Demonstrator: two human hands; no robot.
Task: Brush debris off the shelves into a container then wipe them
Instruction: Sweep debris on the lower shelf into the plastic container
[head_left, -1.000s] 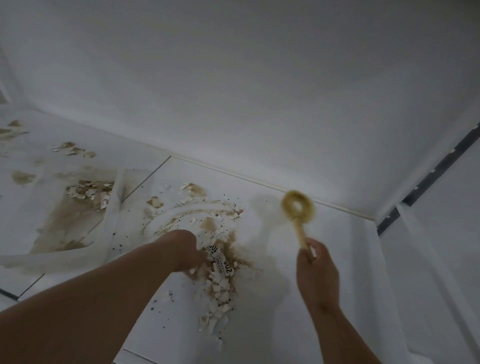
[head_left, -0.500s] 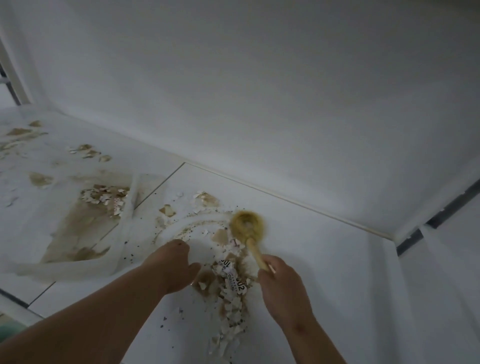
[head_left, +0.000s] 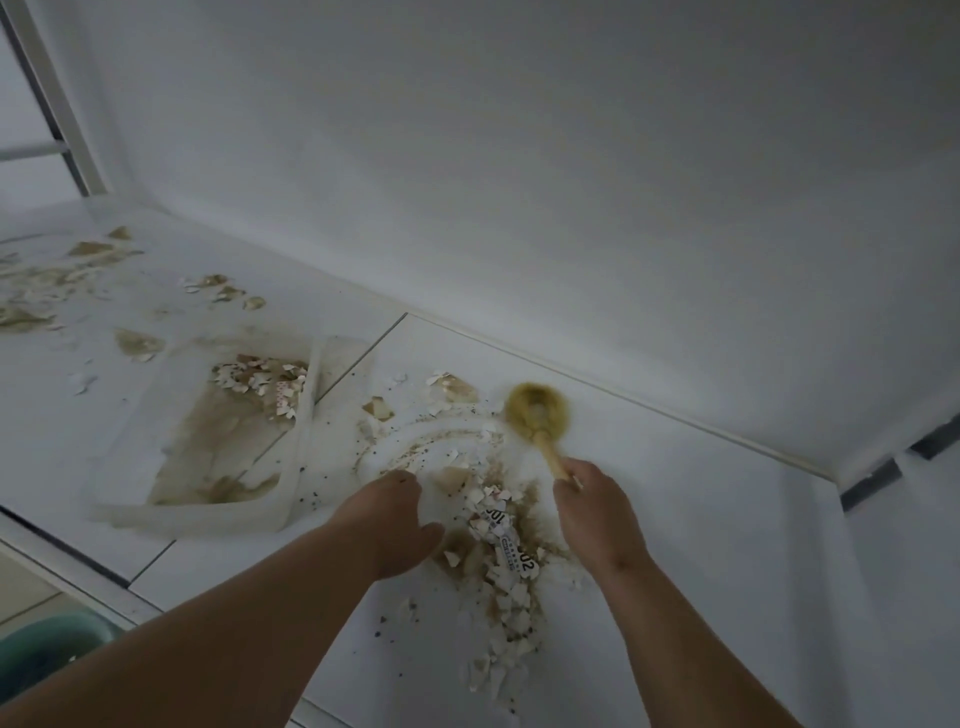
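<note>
Gripping round, seemingly wooden brush (head_left: 537, 413)

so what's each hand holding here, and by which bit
The right hand grips the round brush by the lower end of its wooden handle. The left hand rests on the shelf, apparently holding nothing.

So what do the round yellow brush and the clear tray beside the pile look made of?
Round yellow brush: pale wood-like handle, probably wood; head too blurred to tell. Clear tray: likely thin translucent plastic, since the shelf seam shows through its stained base.
</note>
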